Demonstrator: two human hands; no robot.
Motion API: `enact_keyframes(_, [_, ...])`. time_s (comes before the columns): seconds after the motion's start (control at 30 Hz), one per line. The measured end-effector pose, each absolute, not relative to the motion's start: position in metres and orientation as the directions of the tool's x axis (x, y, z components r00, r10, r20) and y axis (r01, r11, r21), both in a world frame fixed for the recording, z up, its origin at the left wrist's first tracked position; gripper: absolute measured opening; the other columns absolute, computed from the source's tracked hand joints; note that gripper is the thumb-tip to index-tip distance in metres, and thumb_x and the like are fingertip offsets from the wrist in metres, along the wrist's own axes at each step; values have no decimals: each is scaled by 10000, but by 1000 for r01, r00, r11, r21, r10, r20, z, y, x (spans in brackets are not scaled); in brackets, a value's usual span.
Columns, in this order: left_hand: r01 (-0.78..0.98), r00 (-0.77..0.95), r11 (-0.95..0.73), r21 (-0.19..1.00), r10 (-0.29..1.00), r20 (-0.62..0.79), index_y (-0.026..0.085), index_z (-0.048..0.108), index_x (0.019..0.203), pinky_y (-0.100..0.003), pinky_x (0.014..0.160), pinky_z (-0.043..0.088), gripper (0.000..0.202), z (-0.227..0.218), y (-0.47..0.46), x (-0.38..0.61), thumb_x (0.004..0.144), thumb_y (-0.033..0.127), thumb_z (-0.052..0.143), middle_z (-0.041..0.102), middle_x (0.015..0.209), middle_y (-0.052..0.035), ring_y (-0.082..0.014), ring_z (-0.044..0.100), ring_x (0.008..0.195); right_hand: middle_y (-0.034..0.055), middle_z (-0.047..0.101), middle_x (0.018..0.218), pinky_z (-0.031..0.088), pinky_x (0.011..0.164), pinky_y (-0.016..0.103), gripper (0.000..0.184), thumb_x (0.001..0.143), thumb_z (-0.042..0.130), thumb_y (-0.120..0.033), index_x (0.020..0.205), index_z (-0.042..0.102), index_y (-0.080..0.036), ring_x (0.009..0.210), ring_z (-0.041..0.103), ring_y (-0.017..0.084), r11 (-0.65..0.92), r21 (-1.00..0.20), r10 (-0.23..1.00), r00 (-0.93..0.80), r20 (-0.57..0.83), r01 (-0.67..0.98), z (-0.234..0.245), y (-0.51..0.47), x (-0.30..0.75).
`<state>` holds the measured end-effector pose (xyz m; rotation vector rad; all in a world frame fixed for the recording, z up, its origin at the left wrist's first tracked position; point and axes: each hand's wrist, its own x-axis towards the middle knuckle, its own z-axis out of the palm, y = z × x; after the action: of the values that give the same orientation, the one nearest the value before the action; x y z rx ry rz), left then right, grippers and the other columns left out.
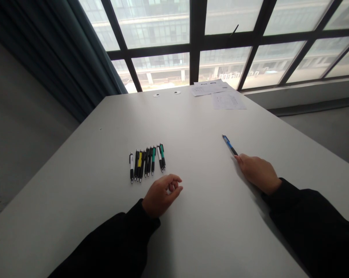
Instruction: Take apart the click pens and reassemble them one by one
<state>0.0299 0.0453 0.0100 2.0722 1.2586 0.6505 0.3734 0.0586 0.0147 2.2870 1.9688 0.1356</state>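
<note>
Slightly apart on a white table [214, 231], both bare hands rest palm down. The left hand [161, 197] sits just beside a tight row of retractable pens [147, 162] in white, yellow, green and black, its curled fingers [176, 179] loosely apart and holding nothing. The right hand [258, 173] has its fingers [240, 159] together, their tips at the end of a blue pen [230, 145]; whether they grip it cannot be told. Papers [217, 92] lie at the table's far edge, below a large window [220, 42].
</note>
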Motion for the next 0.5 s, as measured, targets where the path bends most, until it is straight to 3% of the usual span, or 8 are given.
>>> enact_keyframes(0.5, [600,465,-464,652,865,188,173,626,913,-275,687,460,66,7,44,30,868,209,593,597,754,-3,-135,552,692,116,713,788,357,535,300,479,1037,226,-457,979,604,-169,698,703,259,-152,153,987,159,-34,977,15,59,374])
